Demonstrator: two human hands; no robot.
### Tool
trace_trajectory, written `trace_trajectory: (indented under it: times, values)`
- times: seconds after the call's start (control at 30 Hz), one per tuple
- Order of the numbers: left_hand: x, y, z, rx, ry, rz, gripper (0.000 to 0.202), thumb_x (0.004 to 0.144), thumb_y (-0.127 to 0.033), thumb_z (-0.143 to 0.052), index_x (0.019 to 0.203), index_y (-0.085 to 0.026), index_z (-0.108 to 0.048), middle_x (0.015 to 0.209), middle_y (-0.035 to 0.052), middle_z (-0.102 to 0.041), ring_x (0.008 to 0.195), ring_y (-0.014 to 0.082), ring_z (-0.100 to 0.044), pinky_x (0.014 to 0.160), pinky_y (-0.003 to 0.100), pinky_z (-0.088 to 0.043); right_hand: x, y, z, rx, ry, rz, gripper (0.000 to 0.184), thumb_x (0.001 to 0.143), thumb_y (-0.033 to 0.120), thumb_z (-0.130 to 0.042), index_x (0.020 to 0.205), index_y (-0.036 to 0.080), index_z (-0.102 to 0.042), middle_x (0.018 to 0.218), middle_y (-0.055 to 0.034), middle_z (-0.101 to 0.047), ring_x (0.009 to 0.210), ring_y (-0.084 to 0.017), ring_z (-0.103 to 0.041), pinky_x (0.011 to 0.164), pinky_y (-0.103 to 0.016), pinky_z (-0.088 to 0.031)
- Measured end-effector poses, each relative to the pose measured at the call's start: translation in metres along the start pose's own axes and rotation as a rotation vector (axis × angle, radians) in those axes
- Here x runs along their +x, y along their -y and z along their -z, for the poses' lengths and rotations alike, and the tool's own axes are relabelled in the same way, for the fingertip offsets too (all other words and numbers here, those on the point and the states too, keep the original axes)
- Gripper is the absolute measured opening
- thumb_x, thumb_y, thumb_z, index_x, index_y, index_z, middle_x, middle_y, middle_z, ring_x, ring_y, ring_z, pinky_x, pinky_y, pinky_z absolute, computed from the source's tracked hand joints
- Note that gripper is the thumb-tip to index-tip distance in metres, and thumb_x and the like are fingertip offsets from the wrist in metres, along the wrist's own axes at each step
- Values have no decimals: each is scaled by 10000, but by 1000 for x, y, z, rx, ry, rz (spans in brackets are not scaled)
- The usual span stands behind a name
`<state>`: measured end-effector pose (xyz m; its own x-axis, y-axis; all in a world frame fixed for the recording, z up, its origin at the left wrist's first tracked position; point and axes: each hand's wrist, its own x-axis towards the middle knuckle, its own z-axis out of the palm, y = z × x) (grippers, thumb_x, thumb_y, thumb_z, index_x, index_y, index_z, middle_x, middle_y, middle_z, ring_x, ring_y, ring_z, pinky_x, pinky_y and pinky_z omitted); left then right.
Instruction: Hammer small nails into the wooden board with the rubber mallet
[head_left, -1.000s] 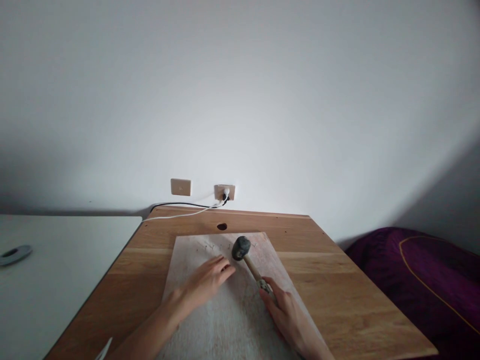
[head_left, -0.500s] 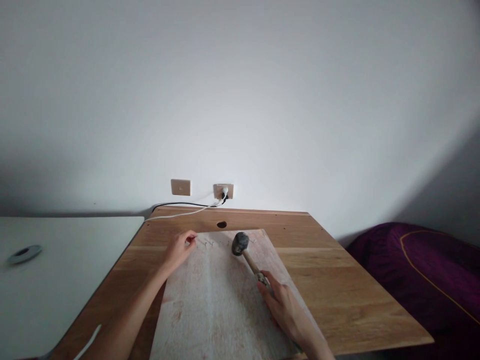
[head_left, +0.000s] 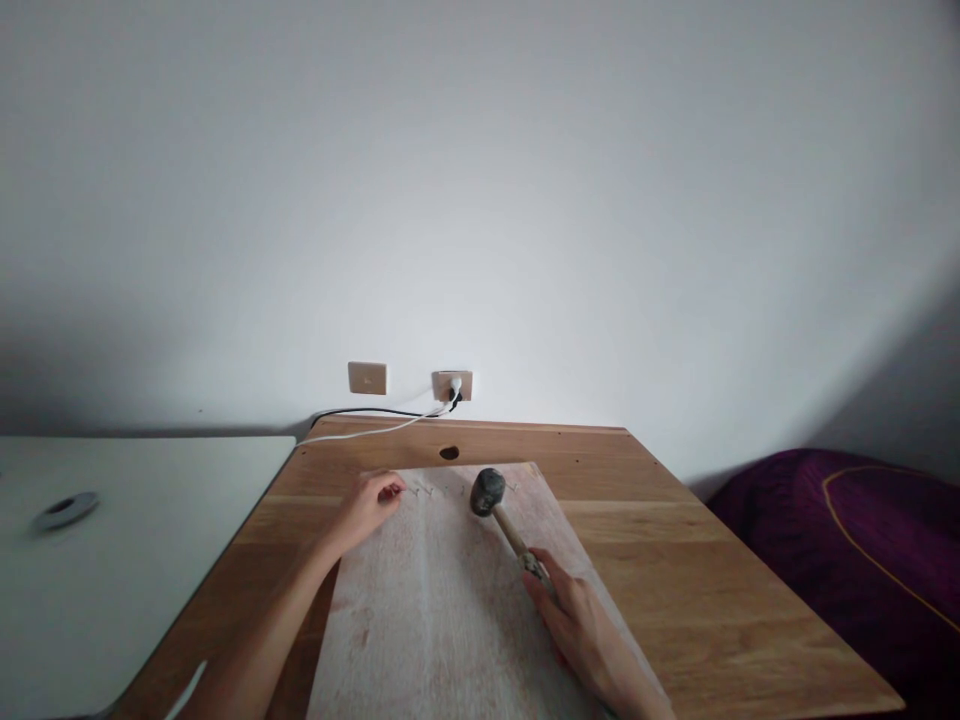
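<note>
**Mallet held over a row of nails on a pale board**

Nearest the viewer, the right hand [head_left: 579,628] is seen closed around the end of a wooden-handled mallet [head_left: 498,508], whose dark head is held just beyond it, over the far edge of a pale board [head_left: 442,610]. The board is laid under both hands on a wooden desk [head_left: 697,580]. Further out, the left hand [head_left: 367,504] is rested at the board's far left corner, fingers curled; whether anything is pinched cannot be told. A row of small nails [head_left: 424,490] is set between the left hand and the mallet head. Beyond both hands, a hole [head_left: 449,453] in the desk, cables [head_left: 371,424] and a wall socket [head_left: 451,385] are visible.
</note>
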<state>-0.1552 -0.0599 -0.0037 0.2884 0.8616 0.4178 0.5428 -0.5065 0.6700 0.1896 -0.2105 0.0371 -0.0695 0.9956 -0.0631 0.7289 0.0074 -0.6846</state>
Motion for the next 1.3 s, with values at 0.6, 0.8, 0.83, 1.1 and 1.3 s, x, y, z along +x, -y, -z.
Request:
trace_trajectory:
  times: [0.6,0.8,0.83,1.1,1.3]
  values:
    - [1,0,-3,-22,-43,49,91,813,-245,-676,763,-194,-621,731,-6,-634,690,163,-584,673,265,-432,2,5,-1,-26,28,-49,639,983,556,-322,1435,177,-570,1153,-132,-774,1155,-309,-690,997,-387,-513]
    - [1,6,-3,-2,-47,57,101,799,-236,-692,721,-180,-663,748,10,-619,690,162,-567,665,264,-411,1,2,0,20,-7,12,599,992,540,-362,1399,167,-593,912,-99,-776,958,-285,-728,889,-354,-533]
    - [1,7,-2,-2,-42,59,101,803,-231,-688,719,-178,-669,746,12,-618,692,162,-567,666,264,-408,1,4,0,23,-5,16,601,993,544,-363,1400,163,-590,843,-84,-761,896,-277,-728,849,-346,-538]
    - [1,7,-2,8,19,37,118,846,-241,-647,786,-172,-721,738,11,-595,705,165,-554,675,270,-405,24,46,-24,156,103,76,570,1004,563,-373,1375,166,-545,646,29,-568,422,-121,-522,406,-214,-359]
    - [-1,1,2,3,-44,99,301,727,-325,-795,967,-180,-683,887,25,-620,799,198,-567,711,290,-439,49,88,-39,123,169,295,402,1037,437,-396,1276,174,-584,558,66,-491,436,-114,-508,455,-208,-340]
